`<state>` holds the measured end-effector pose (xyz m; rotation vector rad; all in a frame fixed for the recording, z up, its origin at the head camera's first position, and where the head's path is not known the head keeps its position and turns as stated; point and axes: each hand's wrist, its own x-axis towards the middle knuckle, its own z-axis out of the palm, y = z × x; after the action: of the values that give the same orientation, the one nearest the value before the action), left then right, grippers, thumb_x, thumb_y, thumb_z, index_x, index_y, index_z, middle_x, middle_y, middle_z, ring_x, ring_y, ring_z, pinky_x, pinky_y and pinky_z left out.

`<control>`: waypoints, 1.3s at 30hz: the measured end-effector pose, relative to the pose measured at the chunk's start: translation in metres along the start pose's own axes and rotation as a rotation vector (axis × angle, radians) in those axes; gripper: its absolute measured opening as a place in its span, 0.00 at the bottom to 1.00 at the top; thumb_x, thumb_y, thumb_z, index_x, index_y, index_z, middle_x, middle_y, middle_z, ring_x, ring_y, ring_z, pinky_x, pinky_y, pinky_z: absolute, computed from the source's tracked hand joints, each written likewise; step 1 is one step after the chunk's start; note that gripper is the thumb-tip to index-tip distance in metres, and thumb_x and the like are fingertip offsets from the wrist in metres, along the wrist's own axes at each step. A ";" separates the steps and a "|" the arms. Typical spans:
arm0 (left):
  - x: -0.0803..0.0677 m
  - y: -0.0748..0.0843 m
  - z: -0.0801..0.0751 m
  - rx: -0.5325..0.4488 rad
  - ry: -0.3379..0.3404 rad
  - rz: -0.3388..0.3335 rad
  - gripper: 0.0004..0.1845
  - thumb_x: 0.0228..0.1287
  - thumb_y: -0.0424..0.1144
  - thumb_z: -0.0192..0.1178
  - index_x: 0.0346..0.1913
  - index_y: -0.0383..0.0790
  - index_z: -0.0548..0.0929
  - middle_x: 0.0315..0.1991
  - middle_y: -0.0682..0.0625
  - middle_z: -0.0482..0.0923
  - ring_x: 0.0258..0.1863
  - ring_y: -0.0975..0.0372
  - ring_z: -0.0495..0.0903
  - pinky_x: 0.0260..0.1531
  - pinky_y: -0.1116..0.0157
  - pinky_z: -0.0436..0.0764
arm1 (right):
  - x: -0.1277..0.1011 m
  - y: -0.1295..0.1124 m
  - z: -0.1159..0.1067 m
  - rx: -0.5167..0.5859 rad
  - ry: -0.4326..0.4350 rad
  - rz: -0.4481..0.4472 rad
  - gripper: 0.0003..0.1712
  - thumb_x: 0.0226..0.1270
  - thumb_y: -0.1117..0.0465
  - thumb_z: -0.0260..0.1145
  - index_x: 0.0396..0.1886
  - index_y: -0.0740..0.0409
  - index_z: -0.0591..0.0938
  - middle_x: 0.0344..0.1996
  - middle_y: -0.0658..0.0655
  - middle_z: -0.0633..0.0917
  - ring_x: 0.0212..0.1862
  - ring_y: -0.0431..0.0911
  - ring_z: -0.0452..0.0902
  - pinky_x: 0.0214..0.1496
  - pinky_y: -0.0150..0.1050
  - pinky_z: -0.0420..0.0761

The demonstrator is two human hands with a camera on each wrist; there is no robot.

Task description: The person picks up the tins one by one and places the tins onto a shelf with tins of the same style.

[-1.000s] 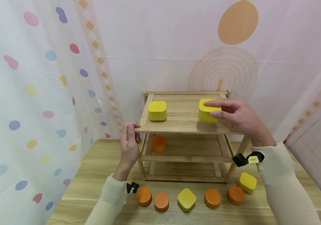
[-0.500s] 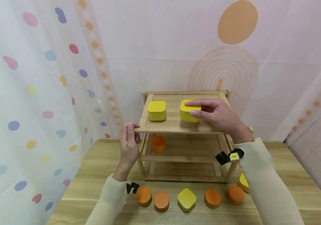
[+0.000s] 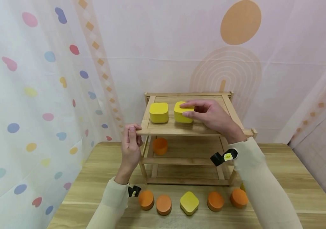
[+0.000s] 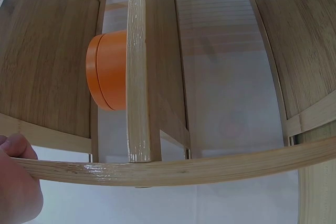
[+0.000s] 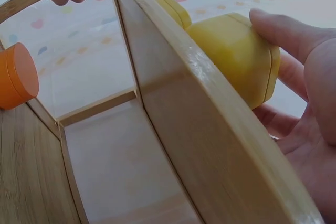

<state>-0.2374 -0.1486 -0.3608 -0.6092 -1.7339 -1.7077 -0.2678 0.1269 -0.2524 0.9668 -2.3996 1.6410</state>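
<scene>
On the top board of a three-tier wooden shelf, my right hand grips a yellow rounded-square tin, fingers over its lid and thumb at its near side. A second yellow tin sits just left of it, a narrow gap between them. My left hand holds the shelf's front left corner, fingers curled round the wood. In the right wrist view the held tin shows its lid seam, with the thumb on it. One round orange tin stands on the middle tier at the left.
Before the shelf, several round orange tins and a yellow tin stand in a row on the wooden table. Another yellow one is mostly behind the right sleeve. A patterned curtain hangs behind.
My right hand has moved left along the top board with the yellow tin, closing in on the other yellow tin. The left hand stays on the shelf corner.
</scene>
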 end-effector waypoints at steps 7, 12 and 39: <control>-0.001 0.000 0.000 0.003 0.000 -0.005 0.18 0.81 0.41 0.36 0.45 0.26 0.67 0.23 0.47 0.60 0.20 0.60 0.59 0.17 0.68 0.59 | 0.006 0.001 0.007 -0.032 -0.001 0.037 0.17 0.66 0.58 0.70 0.54 0.53 0.85 0.49 0.53 0.83 0.32 0.46 0.68 0.32 0.34 0.68; 0.001 -0.001 0.001 0.012 0.005 -0.008 0.19 0.81 0.42 0.37 0.45 0.26 0.67 0.24 0.47 0.60 0.20 0.60 0.60 0.18 0.69 0.60 | 0.006 -0.001 0.009 -0.063 -0.003 0.069 0.17 0.70 0.57 0.66 0.57 0.51 0.81 0.48 0.53 0.82 0.31 0.47 0.71 0.33 0.36 0.70; 0.001 0.002 -0.003 0.023 0.034 0.004 0.19 0.81 0.42 0.37 0.45 0.25 0.68 0.25 0.47 0.60 0.22 0.60 0.60 0.19 0.68 0.61 | 0.011 0.000 0.017 -0.095 -0.119 0.057 0.16 0.75 0.57 0.60 0.59 0.53 0.74 0.46 0.56 0.77 0.38 0.51 0.72 0.40 0.38 0.74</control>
<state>-0.2364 -0.1520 -0.3583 -0.5696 -1.7257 -1.6838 -0.2722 0.1073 -0.2549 1.0166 -2.5788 1.5121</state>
